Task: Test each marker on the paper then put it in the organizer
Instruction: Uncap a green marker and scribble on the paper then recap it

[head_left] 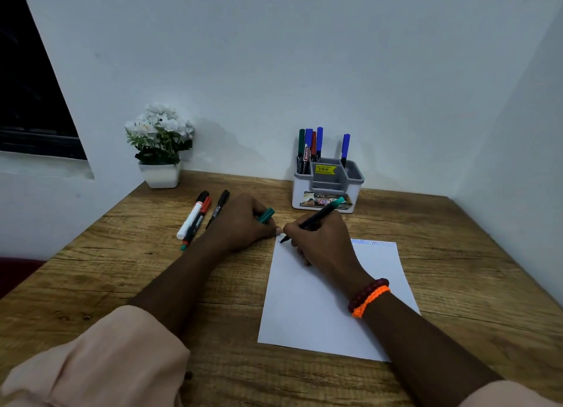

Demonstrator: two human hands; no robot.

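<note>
While pinched in the right grip [316, 239], marker [313, 219] touches paper [329, 309].

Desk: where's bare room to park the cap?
Free: desk right of the paper, and the strip between plant pot and organizer. Crowded: loose markers beside the left hand; right hand over the paper's top.

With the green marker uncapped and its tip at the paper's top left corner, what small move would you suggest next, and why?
Probably a short scribble: the right hand holds the green marker tip-down on the paper, the left hand holds its cap, and only blue marks are clearly visible.
</note>
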